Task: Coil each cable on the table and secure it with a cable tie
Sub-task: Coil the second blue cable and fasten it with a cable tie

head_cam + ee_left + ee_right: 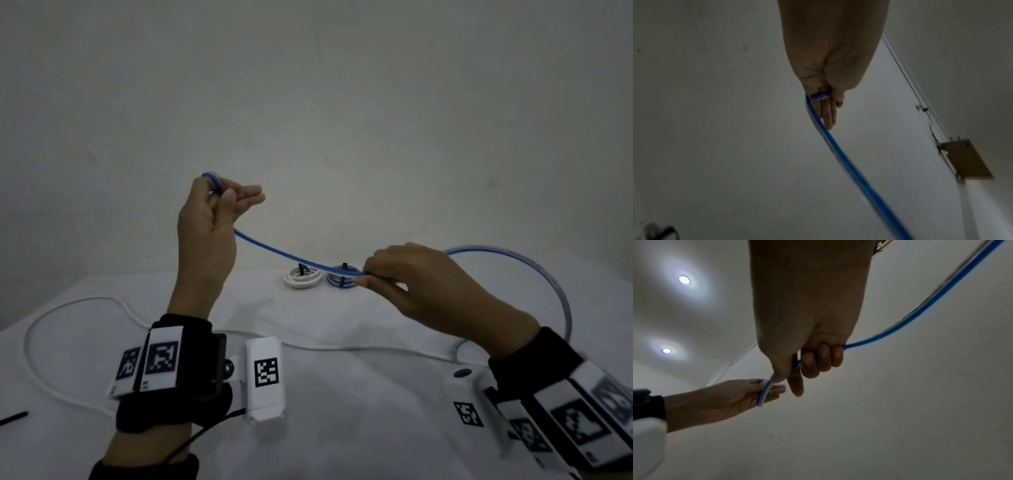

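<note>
Head view first: I saw the left hand (205, 222) raised above the table (342, 428), thumb and fingers pinching a small loop of the blue cable (291, 256). That cable ran down to the right hand (424, 287), whose curled fingers gripped it, then arced back to the cloth. Behind lay a white coil (303, 277) and a blue coil (342, 278), each tied. A loose white cable (61, 308) trailed at left, a black tie (13, 418) near the edge.

Left wrist view showed me the left hand (828, 73) with the cable (849, 162) wound around two straight fingers.

Right wrist view gave me the right hand (807, 321) closed round the cable (920, 309), index finger pointing out, with the left hand (725, 395) beside it.
</note>
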